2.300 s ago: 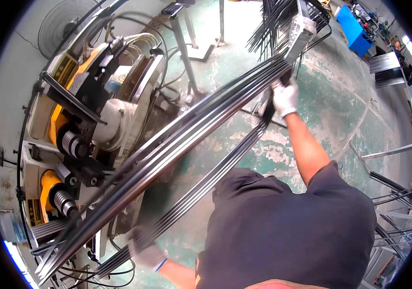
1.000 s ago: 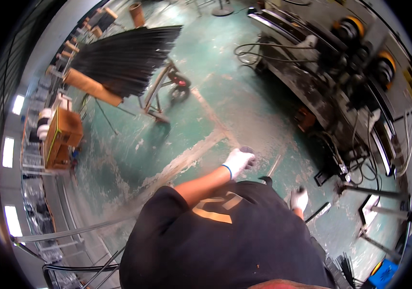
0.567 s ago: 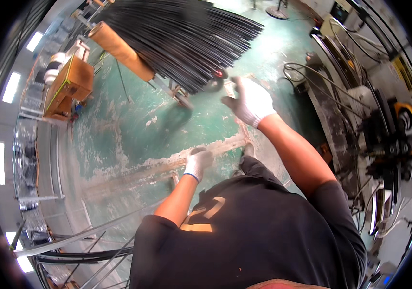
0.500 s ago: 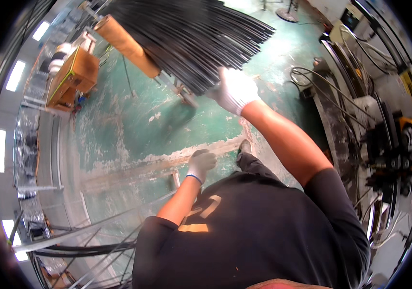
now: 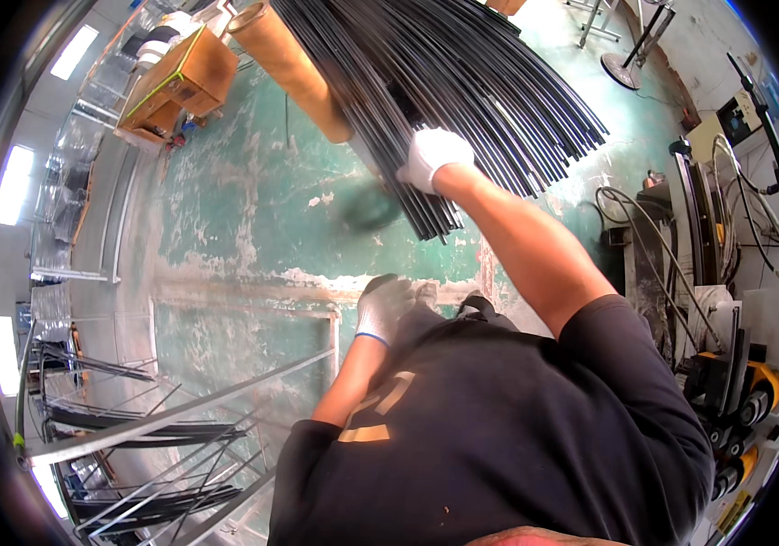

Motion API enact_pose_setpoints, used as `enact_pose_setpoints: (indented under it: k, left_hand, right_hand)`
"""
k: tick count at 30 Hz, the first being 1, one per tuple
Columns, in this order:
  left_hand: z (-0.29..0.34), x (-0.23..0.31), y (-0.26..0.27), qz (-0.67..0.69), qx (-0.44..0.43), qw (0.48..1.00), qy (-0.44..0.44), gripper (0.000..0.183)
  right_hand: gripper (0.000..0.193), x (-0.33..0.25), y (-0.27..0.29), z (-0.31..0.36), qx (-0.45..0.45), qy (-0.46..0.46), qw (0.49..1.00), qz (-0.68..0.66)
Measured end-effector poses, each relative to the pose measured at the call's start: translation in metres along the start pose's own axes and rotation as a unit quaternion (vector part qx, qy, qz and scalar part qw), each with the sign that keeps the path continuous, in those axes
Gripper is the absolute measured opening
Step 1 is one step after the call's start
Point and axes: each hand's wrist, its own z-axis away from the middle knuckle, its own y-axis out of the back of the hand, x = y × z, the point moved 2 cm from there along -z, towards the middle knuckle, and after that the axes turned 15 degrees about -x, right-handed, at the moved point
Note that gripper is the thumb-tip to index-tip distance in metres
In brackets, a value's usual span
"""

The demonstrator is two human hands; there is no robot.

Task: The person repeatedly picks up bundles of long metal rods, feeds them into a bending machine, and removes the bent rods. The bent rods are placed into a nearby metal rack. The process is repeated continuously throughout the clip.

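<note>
Long thin black strips (image 5: 508,109) lie side by side in a wide fanned layer ahead of me, their ends pointing toward me. My right hand (image 5: 439,159), in a white knit glove, is closed on several strips at the left part of the layer. Ends of that group (image 5: 430,218) stick out nearer to me than the neighbouring ones. Its fingertips are partly hidden among the strips. My left hand (image 5: 384,308), gloved with a blue-edged cuff, hangs low in front of my body. Its fingers are loose and slightly blurred, and nothing shows in it.
A brown cardboard roll (image 5: 294,73) slants along the layer's left side. Further left stands a wooden desk (image 5: 180,77). Metal racks (image 5: 162,423) with black strips occupy the lower left. Machinery (image 5: 735,391) and looped cables (image 5: 649,218) line the right. The green floor (image 5: 253,200) is worn.
My right hand has come nearer with the strips it grips, and their ends now reach further toward me. The view has shifted; my left hand stays low and has loosened slightly.
</note>
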Motion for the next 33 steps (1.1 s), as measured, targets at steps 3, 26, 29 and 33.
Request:
enact_pose_setpoints:
  k: [3, 26, 29, 33]
  left_hand:
    - [-0.038, -0.003, 0.052, -0.254, -0.057, 0.959, -0.108, 0.031]
    - [-0.089, 0.210, -0.115, -0.103, -0.127, 0.983, -0.079, 0.018]
    - [-0.100, 0.210, -0.126, -0.086, -0.151, 0.982, -0.073, 0.019]
    - [-0.104, 0.197, -0.128, -0.078, -0.150, 0.984, -0.056, 0.019]
  right_hand:
    - [0.043, -0.007, 0.004, -0.013, -0.025, 0.006, 1.000, 0.003]
    - [0.053, 0.032, 0.015, -0.005, -0.080, -0.067, 0.937, -0.333]
    - [0.055, -0.004, 0.021, 0.013, -0.063, -0.093, 0.993, -0.047]
    - [0.044, -0.022, 0.009, 0.013, -0.028, -0.118, 0.992, 0.023]
